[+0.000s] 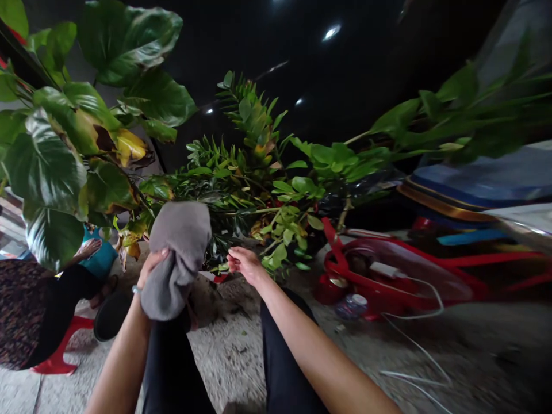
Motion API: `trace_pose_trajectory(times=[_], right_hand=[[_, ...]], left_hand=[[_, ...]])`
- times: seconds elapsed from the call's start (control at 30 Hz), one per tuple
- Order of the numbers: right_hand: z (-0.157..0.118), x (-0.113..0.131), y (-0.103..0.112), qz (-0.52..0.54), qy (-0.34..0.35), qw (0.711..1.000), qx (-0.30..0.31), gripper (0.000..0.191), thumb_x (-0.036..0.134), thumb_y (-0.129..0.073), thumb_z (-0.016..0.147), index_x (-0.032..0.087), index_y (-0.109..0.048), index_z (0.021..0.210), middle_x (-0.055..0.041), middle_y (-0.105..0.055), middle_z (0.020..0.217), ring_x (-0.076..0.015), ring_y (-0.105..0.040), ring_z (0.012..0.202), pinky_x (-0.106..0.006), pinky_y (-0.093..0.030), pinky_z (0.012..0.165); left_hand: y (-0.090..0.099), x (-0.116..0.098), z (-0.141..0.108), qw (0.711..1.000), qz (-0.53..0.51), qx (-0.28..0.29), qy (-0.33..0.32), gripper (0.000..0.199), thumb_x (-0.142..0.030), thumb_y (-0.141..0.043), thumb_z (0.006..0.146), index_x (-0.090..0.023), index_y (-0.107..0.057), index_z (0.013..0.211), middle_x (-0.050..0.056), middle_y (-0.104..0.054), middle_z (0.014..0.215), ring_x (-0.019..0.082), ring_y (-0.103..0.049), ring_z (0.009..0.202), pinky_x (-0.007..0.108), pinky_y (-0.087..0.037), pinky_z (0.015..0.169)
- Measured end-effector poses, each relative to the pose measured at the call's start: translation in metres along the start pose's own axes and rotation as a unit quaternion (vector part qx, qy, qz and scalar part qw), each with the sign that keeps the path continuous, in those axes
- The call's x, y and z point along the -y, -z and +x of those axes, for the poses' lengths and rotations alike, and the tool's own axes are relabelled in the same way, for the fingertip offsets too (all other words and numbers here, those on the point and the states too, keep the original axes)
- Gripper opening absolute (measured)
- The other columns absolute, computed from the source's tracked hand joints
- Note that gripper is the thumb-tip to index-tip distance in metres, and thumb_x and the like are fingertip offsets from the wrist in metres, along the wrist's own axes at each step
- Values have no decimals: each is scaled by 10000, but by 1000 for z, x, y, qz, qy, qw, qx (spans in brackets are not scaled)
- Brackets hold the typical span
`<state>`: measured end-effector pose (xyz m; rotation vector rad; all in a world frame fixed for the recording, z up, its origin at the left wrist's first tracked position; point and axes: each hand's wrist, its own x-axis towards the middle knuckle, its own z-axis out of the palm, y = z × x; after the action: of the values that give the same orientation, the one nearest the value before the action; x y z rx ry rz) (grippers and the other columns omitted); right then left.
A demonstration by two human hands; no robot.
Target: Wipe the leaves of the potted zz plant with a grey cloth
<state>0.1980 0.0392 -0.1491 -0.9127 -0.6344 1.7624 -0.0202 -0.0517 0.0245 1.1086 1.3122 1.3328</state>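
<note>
A crumpled grey cloth (179, 253) is draped over my left hand (153, 267), whose thumb shows pressed against it. The cloth hides most of the other fingers. My right hand (245, 263) is raised in front of the low leaves, its fingers curled together near the thumb. Whatever lies between those fingertips, if anything, is too small to make out. Just beyond both hands stands a leafy green plant (284, 187) with some yellowed leaves.
Large broad leaves (47, 161) hang at the left. A seated person (26, 310) is near a dark bucket (110, 316) there. To the right, a red plastic chair (414, 287) holds a white cable (431, 299) that trails onto the rough floor. A clear jar (351, 306) stands beside it.
</note>
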Motion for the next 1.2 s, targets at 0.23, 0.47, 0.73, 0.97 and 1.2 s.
trace_pose_trajectory(times=[0.23, 0.47, 0.73, 0.97, 1.2], right_hand=[[8, -8, 9, 14, -4, 1000, -9, 165, 233, -761, 661, 200, -601, 635, 25, -624, 463, -139, -579, 413, -241, -495, 429], [5, -4, 10, 23, -14, 1000, -4, 153, 156, -767, 664, 197, -634, 729, 5, -685, 542, -144, -614, 437, -232, -496, 412], [-11, 14, 13, 24, -29, 999, 33, 175, 193, -702, 797, 182, -679, 971, -41, -771, 704, -161, -701, 537, -244, -565, 458], [-45, 36, 40, 37, 0, 999, 40, 101, 287, -684, 815, 188, -674, 832, -59, -754, 708, -160, -660, 519, -256, -511, 464], [-48, 43, 71, 76, 54, 971, -220, 330, 391, -710, 781, 248, -443, 650, 100, -398, 416, -84, -327, 322, -217, -281, 360]], left_hand=[[-72, 52, 38, 981, 51, 138, 122, 352, -382, -815, 642, -167, -767, 916, 60, -781, 886, 282, -695, 886, 417, -521, 920], [-36, 12, 25, 991, -26, 111, 69, 382, -423, -847, 575, -186, -752, 859, 90, -786, 983, 331, -681, 1085, 411, -506, 1011], [-37, 82, 11, 988, 51, 74, 127, 420, -396, -848, 555, -162, -770, 894, 83, -793, 916, 309, -704, 929, 429, -545, 908], [2, 80, -51, 980, 4, 114, 165, 334, -421, -868, 602, -194, -804, 840, 46, -783, 834, 266, -697, 810, 338, -548, 779], [15, 15, -48, 986, -54, 78, 135, 466, -398, -857, 614, -132, -763, 986, 83, -786, 922, 277, -729, 907, 368, -563, 872]])
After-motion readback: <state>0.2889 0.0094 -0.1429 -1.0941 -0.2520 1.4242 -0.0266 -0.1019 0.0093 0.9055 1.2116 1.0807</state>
